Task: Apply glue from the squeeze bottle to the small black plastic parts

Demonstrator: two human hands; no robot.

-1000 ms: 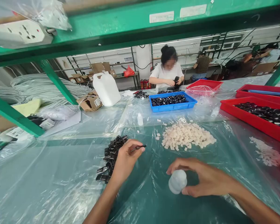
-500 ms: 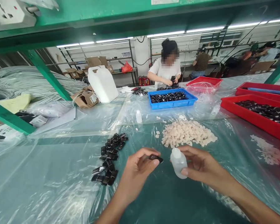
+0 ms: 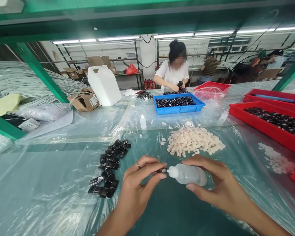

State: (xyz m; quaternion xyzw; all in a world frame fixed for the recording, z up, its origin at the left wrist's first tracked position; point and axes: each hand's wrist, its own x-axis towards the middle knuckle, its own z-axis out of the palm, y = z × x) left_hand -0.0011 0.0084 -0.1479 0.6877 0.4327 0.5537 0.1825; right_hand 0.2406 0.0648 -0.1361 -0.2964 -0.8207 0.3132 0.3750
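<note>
Pinched between the fingertips of my left hand (image 3: 140, 183) is a small black plastic part (image 3: 161, 170), mostly covered by the fingers. My right hand (image 3: 216, 183) grips a translucent squeeze bottle (image 3: 190, 174), tipped on its side. The bottle's nozzle points left and meets, or nearly meets, the end of the black part. Behind the bottle lies a heap of small cream-white pieces (image 3: 194, 141). To the left of my left hand, a row of loose black parts (image 3: 109, 160) rests on the plastic-covered table (image 3: 51, 177).
A blue tray (image 3: 180, 110) of black parts stands further back, with a small white bottle (image 3: 143, 122) nearby. Red trays (image 3: 263, 123) line the right side. A white jug (image 3: 105, 86) is at back left. Across the table sits a co-worker (image 3: 174, 70) handling black parts. A green beam (image 3: 147, 19) crosses overhead.
My right hand has tipped the squeeze bottle from nearly upright to lying sideways, bringing its nozzle to the black part. My left hand has turned the part's end toward the bottle.
</note>
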